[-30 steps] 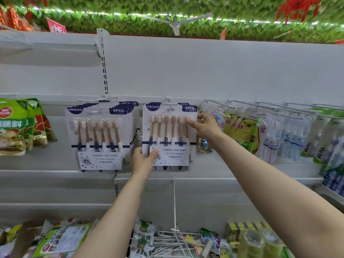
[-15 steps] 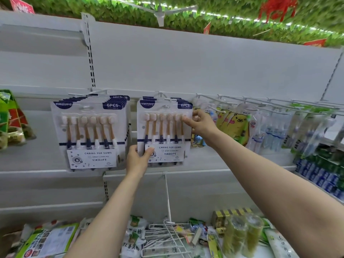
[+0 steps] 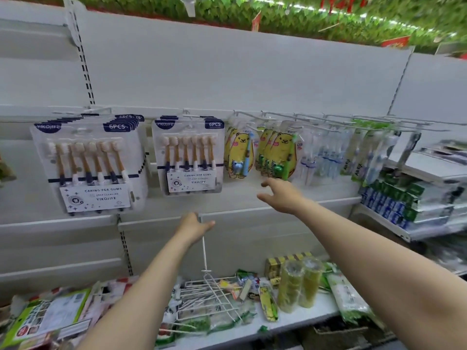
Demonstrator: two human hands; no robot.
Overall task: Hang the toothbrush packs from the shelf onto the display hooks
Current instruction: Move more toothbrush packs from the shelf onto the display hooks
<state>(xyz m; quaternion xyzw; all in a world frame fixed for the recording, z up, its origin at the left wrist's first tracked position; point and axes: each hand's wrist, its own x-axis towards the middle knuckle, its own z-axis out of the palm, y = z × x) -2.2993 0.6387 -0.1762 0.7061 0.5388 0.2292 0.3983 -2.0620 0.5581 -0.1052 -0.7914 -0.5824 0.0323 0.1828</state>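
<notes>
Two stacks of six-brush toothbrush packs hang from the display hooks: a thick stack (image 3: pixel 91 165) at the left and a thinner stack (image 3: pixel 189 157) in the middle. My left hand (image 3: pixel 194 227) hangs below the middle stack, fingers relaxed, holding nothing. My right hand (image 3: pixel 280 195) is to the right of and below that stack, fingers spread, holding nothing. Neither hand touches a pack. The hooks (image 3: pixel 316 117) run along the white back panel.
Yellow bear-printed children's brush packs (image 3: pixel 240 155) and clear packs (image 3: pixel 326 155) hang further right. Toothpaste boxes (image 3: pixel 394 203) fill a shelf at the right. The lower shelf (image 3: pixel 290 322) holds loose white wire hooks (image 3: pixel 209 296), tape rolls (image 3: pixel 299 284) and snack packets.
Both hands have let go of the front pack of the middle stack and dropped away from it; it now hangs free. The view has swung to the right.
</notes>
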